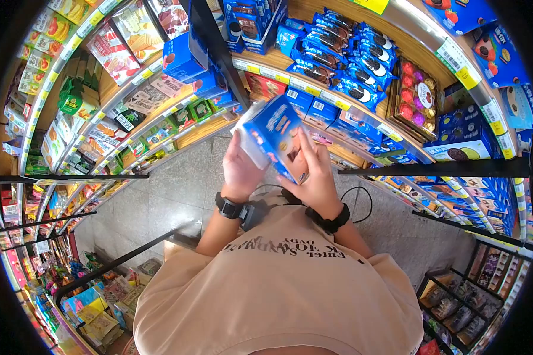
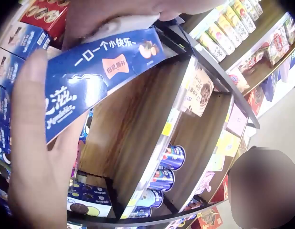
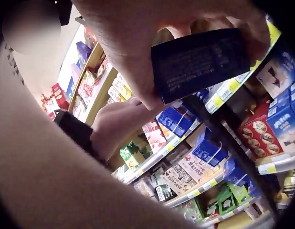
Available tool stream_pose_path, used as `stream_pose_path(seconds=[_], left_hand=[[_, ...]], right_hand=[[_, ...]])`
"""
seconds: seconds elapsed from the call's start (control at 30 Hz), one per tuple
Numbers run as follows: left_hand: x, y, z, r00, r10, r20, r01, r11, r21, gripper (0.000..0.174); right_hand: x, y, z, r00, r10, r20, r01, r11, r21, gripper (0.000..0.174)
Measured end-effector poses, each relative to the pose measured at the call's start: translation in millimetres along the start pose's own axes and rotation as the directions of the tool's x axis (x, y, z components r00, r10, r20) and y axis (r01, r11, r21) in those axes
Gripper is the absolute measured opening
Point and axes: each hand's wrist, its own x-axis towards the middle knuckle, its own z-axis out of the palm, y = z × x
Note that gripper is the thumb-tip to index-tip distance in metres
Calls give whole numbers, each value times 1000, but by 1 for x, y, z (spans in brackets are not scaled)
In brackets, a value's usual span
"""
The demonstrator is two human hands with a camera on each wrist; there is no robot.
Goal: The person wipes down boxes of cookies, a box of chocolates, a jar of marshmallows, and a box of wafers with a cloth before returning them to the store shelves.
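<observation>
My right hand (image 1: 318,180) grips a blue snack box (image 1: 281,139) by its lower end, held tilted in front of the chest. Printed on the box is white Chinese lettering, plain in the left wrist view on the blue box (image 2: 97,78). My left hand (image 1: 243,168) holds a folded white cloth (image 1: 253,135) against the box's left side, its thumb up along the cloth; the other fingers are mostly hidden. In the right wrist view, the right hand (image 3: 138,47) spans the dark end of the box (image 3: 200,64).
Shelves curve around ahead, with blue-wrapped cookie packs (image 1: 346,56), a tray of foil-wrapped candies (image 1: 417,94) and a row of blue boxes (image 1: 320,112) below. Black shelf posts (image 1: 225,65) stand close by. Grey floor tiles (image 1: 160,171) lie underneath. Another person (image 2: 264,188) appears in the left wrist view.
</observation>
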Motion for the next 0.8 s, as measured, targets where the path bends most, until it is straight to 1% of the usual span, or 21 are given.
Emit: stream_pose_path(seconds=[0.03,0.07,0.13,0.17,0.2,0.27,0.3,0.4,0.43,0.53,0.67,0.7,0.8], left_hand=[[-1,-4,2,989,-24,146,30,999,-38,55],[-2,-9,5,993,-36,115,29,998,59,55],[-6,-18,22,997,-49,52,35,968,249,56],[-6,-23,18,993,-118,24,109,965,238,60],[-4,-28,20,990,-136,45,120,958,259,60],[1,-40,24,981,-175,87,141,942,304,61],[0,-43,19,975,-203,87,175,951,255,61],[1,-48,16,952,-249,177,215,958,189,60],[1,-49,21,970,-223,93,190,941,279,60],[-2,-48,23,975,-220,3,217,961,171,62],[-3,-34,36,998,-67,6,64,979,195,60],[-4,-30,35,998,-67,10,64,985,159,58],[-1,-32,33,995,-20,-93,39,977,209,56]], right_hand=[[0,2,-2,999,29,-28,-29,1000,3,98],[0,4,-3,997,58,-57,-58,998,5,98],[3,6,-3,996,15,-84,-17,1000,-22,100],[4,5,-2,995,-8,-96,5,1000,-31,100],[4,4,-2,994,-31,-108,27,999,-40,101],[3,-1,2,990,-81,-116,65,988,-137,101],[3,-3,4,987,-107,-119,83,979,-186,101],[6,-4,8,976,-120,-184,84,978,-190,101],[6,-4,8,973,-73,-219,35,985,-172,99],[10,3,1,953,-103,-285,27,965,-260,98],[7,7,-8,958,-87,-274,-15,937,-348,101],[6,8,-8,953,-103,-285,7,948,-318,105],[0,5,-5,957,-115,-266,43,965,-259,108]])
